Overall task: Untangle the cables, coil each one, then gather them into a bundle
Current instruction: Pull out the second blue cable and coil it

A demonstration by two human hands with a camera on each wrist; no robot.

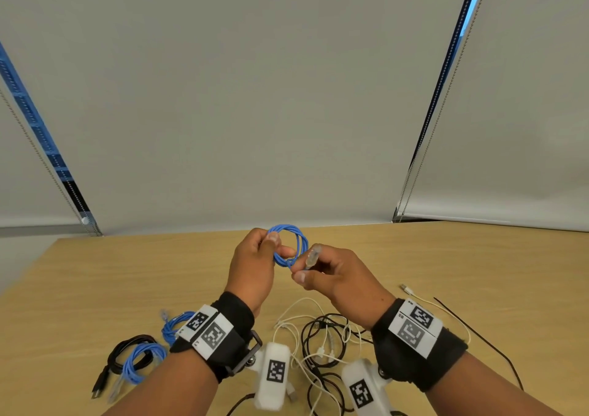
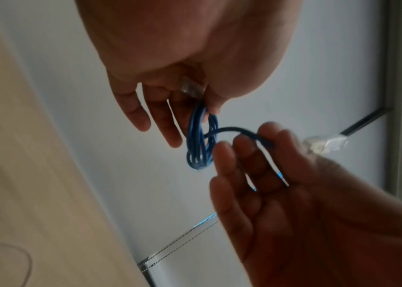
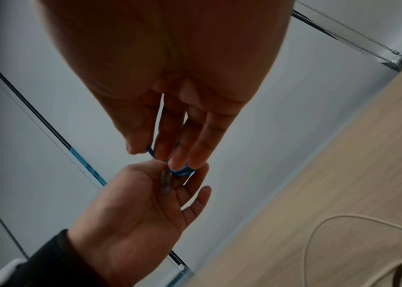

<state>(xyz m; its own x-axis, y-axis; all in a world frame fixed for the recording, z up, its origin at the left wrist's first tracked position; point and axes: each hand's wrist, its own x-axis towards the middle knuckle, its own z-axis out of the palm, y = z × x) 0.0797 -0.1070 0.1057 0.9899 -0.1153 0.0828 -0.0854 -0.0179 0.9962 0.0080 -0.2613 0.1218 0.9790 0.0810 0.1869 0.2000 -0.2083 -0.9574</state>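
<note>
A small blue cable coil (image 1: 288,245) is held up above the bench (image 1: 478,256). The left hand (image 1: 251,267) pinches its loops between thumb and curled fingers, one clear plug tucked against the palm in the left wrist view. The right hand (image 1: 338,277) grips the cable's free end by its clear plug (image 1: 312,256) (a short length runs from there through the coil). Below the coil lie a white and black cable tangle (image 1: 325,342) and, to its left, two more blue coils (image 1: 143,361) over a black cable (image 1: 111,364).
</note>
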